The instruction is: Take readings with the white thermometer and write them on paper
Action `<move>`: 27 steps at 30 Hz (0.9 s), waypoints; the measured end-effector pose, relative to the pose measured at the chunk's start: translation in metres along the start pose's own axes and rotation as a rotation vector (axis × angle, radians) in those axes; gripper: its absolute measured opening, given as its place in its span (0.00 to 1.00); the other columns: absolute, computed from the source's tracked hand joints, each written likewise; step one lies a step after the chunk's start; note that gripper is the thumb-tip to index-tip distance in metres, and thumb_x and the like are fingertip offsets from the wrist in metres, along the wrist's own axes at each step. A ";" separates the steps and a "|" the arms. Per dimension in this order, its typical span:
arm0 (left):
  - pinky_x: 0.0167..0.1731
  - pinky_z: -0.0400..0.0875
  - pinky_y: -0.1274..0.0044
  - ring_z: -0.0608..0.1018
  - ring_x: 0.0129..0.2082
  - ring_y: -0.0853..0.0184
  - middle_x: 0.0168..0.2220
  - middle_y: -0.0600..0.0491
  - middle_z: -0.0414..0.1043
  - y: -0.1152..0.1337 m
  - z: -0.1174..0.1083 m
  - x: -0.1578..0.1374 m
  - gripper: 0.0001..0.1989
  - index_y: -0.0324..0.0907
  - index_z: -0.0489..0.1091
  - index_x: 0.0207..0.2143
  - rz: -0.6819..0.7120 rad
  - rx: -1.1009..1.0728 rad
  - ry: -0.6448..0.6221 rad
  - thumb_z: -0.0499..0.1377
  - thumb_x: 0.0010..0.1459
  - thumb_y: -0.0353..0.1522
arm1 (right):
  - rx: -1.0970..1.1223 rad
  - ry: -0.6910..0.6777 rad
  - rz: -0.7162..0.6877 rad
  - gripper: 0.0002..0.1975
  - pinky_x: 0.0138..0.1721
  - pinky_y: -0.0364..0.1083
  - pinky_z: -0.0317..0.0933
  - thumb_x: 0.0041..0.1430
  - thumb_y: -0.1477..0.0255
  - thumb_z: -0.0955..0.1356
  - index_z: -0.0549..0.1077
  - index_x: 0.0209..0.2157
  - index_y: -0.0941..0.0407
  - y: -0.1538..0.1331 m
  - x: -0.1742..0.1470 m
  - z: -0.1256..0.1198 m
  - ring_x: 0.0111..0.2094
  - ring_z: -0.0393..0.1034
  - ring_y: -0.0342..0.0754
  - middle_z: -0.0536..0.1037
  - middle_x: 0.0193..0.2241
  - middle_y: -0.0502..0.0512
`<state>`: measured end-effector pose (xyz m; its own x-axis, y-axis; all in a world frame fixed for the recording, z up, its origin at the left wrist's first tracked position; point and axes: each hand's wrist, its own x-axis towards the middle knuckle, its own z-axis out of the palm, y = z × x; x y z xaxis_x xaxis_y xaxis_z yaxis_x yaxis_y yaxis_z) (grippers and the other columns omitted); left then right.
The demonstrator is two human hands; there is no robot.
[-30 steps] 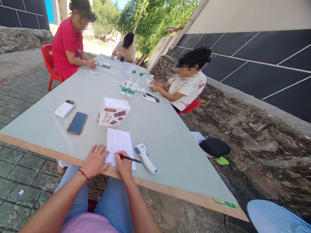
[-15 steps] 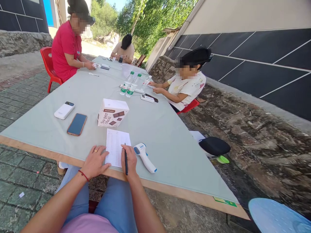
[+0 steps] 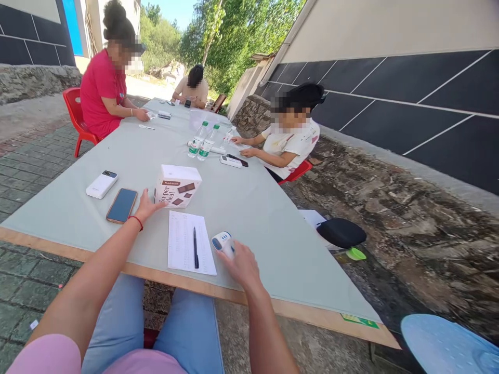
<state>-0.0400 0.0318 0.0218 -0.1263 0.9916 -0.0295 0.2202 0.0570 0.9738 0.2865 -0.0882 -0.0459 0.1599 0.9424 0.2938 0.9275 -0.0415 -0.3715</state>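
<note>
My left hand (image 3: 148, 206) is at the lower left corner of a white cardboard box (image 3: 180, 188) with brown chocolate pictures. Its thumb and fingers are spread, with the thumb in front of the box's base; whether it grips the box is unclear. My right hand (image 3: 242, 264) is closed over the handle of a white and blue infrared thermometer (image 3: 222, 241), whose head shows beyond the fingers. Between my hands lies a sheet of paper (image 3: 179, 244) with columns of writing. A black pen (image 3: 195, 248) rests on it, untouched.
Left of the box are a phone (image 3: 121, 205) and a white power bank (image 3: 102, 185). Two water bottles (image 3: 202, 143) stand farther back near a white device (image 3: 231, 161). Three people sit around the table (image 3: 280, 254). A blue round seat (image 3: 444, 343) is at lower right.
My right hand has put the pen down on the paper and moved right onto the thermometer. My left hand has left the paper and reached forward to the box.
</note>
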 end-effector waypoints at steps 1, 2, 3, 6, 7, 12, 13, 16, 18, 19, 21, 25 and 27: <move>0.62 0.52 0.61 0.49 0.68 0.48 0.68 0.32 0.41 0.003 -0.001 0.011 0.61 0.39 0.40 0.66 -0.008 -0.045 -0.003 0.73 0.37 0.42 | -0.019 -0.075 0.048 0.26 0.41 0.53 0.59 0.52 0.57 0.68 0.72 0.49 0.57 0.004 -0.005 -0.001 0.43 0.67 0.61 0.74 0.41 0.66; 0.62 0.52 0.61 0.49 0.68 0.49 0.68 0.32 0.40 0.006 -0.002 0.020 0.63 0.40 0.39 0.66 -0.010 -0.065 -0.010 0.74 0.35 0.41 | -0.039 -0.141 0.083 0.24 0.40 0.52 0.59 0.54 0.58 0.67 0.71 0.49 0.57 0.006 -0.009 -0.003 0.43 0.67 0.60 0.74 0.40 0.65; 0.62 0.54 0.62 0.52 0.68 0.49 0.68 0.32 0.42 0.008 -0.003 0.027 0.64 0.40 0.40 0.66 -0.010 -0.084 -0.028 0.75 0.33 0.39 | -0.063 -0.192 0.111 0.24 0.41 0.51 0.60 0.57 0.58 0.65 0.70 0.51 0.57 0.004 -0.012 -0.005 0.44 0.67 0.59 0.74 0.41 0.64; 0.57 0.60 0.60 0.64 0.61 0.48 0.61 0.35 0.60 0.012 -0.005 0.038 0.59 0.41 0.51 0.63 -0.003 -0.092 -0.133 0.75 0.28 0.33 | -0.129 -0.286 0.192 0.23 0.44 0.48 0.60 0.63 0.61 0.60 0.65 0.56 0.57 -0.013 -0.017 -0.014 0.50 0.65 0.56 0.72 0.47 0.63; 0.56 0.62 0.60 0.67 0.58 0.48 0.57 0.38 0.65 0.013 -0.005 0.039 0.55 0.40 0.56 0.60 0.011 -0.090 -0.176 0.75 0.27 0.32 | -0.143 -0.309 0.221 0.24 0.44 0.48 0.60 0.63 0.61 0.60 0.63 0.57 0.57 -0.019 -0.017 -0.018 0.51 0.65 0.56 0.71 0.48 0.63; 0.49 0.69 0.64 0.74 0.50 0.55 0.48 0.46 0.73 0.018 -0.003 0.031 0.36 0.40 0.67 0.48 0.148 -0.191 -0.110 0.73 0.33 0.35 | -0.157 -0.405 0.267 0.26 0.41 0.50 0.60 0.63 0.60 0.60 0.62 0.58 0.57 -0.033 -0.006 -0.030 0.50 0.67 0.58 0.72 0.50 0.64; 0.49 0.70 0.65 0.74 0.49 0.56 0.48 0.46 0.73 0.018 -0.003 0.024 0.36 0.41 0.66 0.48 0.161 -0.233 -0.070 0.73 0.35 0.36 | -0.138 -0.415 0.271 0.25 0.41 0.50 0.60 0.62 0.60 0.61 0.64 0.57 0.56 -0.032 -0.004 -0.031 0.48 0.68 0.58 0.73 0.49 0.64; 0.48 0.70 0.66 0.74 0.49 0.57 0.50 0.46 0.72 0.011 -0.008 -0.006 0.35 0.41 0.65 0.50 0.162 -0.334 -0.049 0.71 0.41 0.41 | 0.028 -0.365 0.356 0.21 0.39 0.49 0.60 0.57 0.62 0.63 0.70 0.50 0.56 -0.028 0.001 -0.032 0.44 0.70 0.57 0.76 0.45 0.62; 0.48 0.69 0.66 0.74 0.49 0.56 0.51 0.45 0.72 0.001 -0.009 -0.031 0.33 0.41 0.65 0.52 0.147 -0.367 -0.087 0.67 0.47 0.45 | 0.270 -0.212 0.421 0.21 0.38 0.49 0.60 0.52 0.61 0.65 0.71 0.45 0.57 -0.033 0.001 -0.033 0.40 0.70 0.55 0.77 0.41 0.61; 0.50 0.69 0.66 0.74 0.50 0.56 0.51 0.44 0.72 -0.005 -0.009 -0.044 0.33 0.41 0.64 0.53 0.157 -0.362 -0.093 0.65 0.49 0.47 | 0.426 -0.111 0.436 0.21 0.37 0.48 0.60 0.50 0.60 0.65 0.72 0.43 0.57 -0.040 0.000 -0.034 0.37 0.70 0.54 0.77 0.37 0.59; 0.52 0.67 0.65 0.72 0.52 0.56 0.53 0.43 0.70 -0.017 -0.008 -0.064 0.32 0.40 0.63 0.55 0.185 -0.302 -0.073 0.62 0.53 0.48 | 0.772 0.071 0.412 0.20 0.35 0.47 0.60 0.48 0.57 0.67 0.71 0.37 0.56 -0.061 -0.004 -0.037 0.32 0.68 0.50 0.76 0.29 0.53; 0.55 0.63 0.64 0.71 0.54 0.56 0.55 0.43 0.69 -0.030 -0.004 -0.080 0.31 0.40 0.62 0.57 0.259 -0.086 0.032 0.58 0.57 0.48 | 1.297 0.035 0.292 0.16 0.27 0.43 0.56 0.48 0.57 0.69 0.68 0.29 0.55 -0.128 -0.016 -0.045 0.23 0.61 0.43 0.70 0.20 0.47; 0.55 0.62 0.64 0.71 0.54 0.55 0.55 0.43 0.69 -0.032 -0.004 -0.079 0.29 0.41 0.63 0.57 0.295 -0.004 0.055 0.56 0.59 0.48 | 1.407 -0.093 0.252 0.15 0.25 0.43 0.53 0.50 0.57 0.69 0.67 0.27 0.55 -0.159 -0.021 -0.045 0.22 0.59 0.42 0.69 0.20 0.46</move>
<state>-0.0413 -0.0488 -0.0056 -0.1100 0.9574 0.2671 0.2512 -0.2332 0.9394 0.1506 -0.1168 0.0469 0.1937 0.9796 0.0527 -0.2309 0.0978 -0.9680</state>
